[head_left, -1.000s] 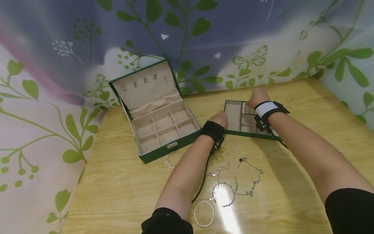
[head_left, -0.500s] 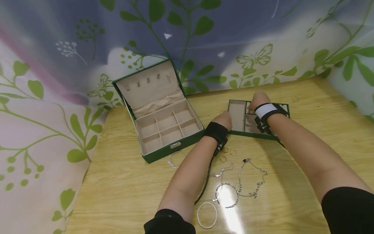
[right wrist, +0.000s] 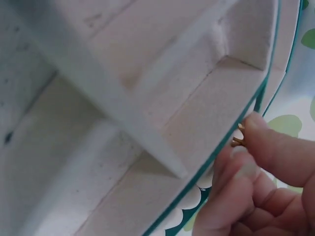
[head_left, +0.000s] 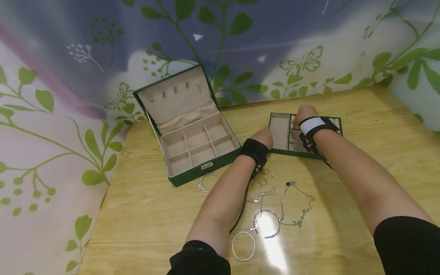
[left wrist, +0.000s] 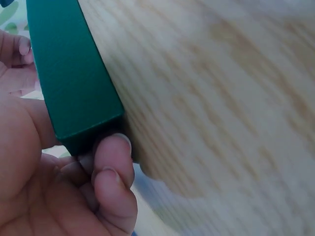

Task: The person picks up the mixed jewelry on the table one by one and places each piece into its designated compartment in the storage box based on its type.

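Gold ring [right wrist: 238, 142], mostly hidden, sits pinched between thumb and fingers of the right hand [right wrist: 266, 184], beside an inner wall of the green tray [head_left: 280, 131]; the left hand [left wrist: 74, 196] grips the tray's end. Three loose rings [head_left: 262, 185], chains [head_left: 282, 206] and bracelets [head_left: 254, 246] lie nearer the person, the open box [head_left: 194, 170] stands left, and the right wristband [head_left: 313, 126] blocks some compartments.

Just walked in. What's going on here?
A person is handling jewelry. The left hand grips the end of a green tray, while the right hand pinches a small gold-coloured piece, perhaps a ring, at the tray's edge. Three gold rings, plus silver-coloured bracelets and chains, lie on the table. A divided green box stands open nearby.
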A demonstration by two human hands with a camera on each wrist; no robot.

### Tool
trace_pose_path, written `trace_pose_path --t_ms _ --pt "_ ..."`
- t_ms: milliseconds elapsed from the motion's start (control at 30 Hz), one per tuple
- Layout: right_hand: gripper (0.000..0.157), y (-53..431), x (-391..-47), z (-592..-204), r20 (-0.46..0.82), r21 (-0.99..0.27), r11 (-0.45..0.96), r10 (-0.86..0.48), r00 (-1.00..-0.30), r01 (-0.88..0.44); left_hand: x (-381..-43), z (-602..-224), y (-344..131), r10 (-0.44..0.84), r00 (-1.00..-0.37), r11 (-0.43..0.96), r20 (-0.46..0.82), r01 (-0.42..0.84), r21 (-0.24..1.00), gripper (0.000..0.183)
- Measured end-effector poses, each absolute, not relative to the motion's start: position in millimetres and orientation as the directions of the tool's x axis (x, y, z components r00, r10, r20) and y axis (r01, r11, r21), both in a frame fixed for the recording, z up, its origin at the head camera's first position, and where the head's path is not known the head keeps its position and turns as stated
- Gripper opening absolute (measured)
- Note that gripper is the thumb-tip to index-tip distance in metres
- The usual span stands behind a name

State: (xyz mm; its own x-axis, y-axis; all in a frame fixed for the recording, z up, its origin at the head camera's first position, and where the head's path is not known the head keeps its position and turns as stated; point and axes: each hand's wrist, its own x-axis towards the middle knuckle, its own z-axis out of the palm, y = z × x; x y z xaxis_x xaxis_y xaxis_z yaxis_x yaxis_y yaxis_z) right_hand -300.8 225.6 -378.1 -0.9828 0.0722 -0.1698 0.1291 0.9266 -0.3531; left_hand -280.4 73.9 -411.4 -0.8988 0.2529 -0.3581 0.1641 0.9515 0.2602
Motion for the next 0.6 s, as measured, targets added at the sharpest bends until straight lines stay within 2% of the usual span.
trace_pose_path --t_ms 133,267,367,433,533,600 --pt "0.030 224.3 -297.8 -371.4 -0.197 -0.341 0.932 0.058 -0.979 0.124 -297.3 -427.2 75.9 0.265 -0.873 0.948 -0.409 0.159 0.276 0.045" --pt "0.033 222.5 -294.4 -363.4 -0.192 -0.326 0.942 0.020 -0.981 0.083 -341.8 -496.7 84.1 0.291 -0.892 0.938 -0.347 0.195 0.287 0.050" --pt "0.047 219.8 -291.4 -357.0 -0.179 -0.342 0.939 -0.029 -0.983 0.034 -373.0 -545.6 92.7 0.275 -0.907 0.941 -0.318 0.186 0.282 0.052" --pt "0.052 217.6 -287.9 -351.5 -0.163 -0.369 0.929 -0.061 -0.985 0.003 -390.8 -565.6 95.9 0.262 -0.899 0.946 -0.350 0.169 0.276 0.055" --pt "0.050 214.0 -277.7 -341.3 -0.132 -0.392 0.918 -0.112 -0.985 -0.052 -413.9 -591.7 96.3 0.315 -0.897 0.929 -0.310 0.225 0.293 0.055" --pt "0.045 210.5 -267.6 -334.9 -0.095 -0.393 0.915 -0.143 -0.985 -0.095 -418.7 -594.3 97.1 0.329 -0.889 0.928 -0.319 0.241 0.286 0.057"
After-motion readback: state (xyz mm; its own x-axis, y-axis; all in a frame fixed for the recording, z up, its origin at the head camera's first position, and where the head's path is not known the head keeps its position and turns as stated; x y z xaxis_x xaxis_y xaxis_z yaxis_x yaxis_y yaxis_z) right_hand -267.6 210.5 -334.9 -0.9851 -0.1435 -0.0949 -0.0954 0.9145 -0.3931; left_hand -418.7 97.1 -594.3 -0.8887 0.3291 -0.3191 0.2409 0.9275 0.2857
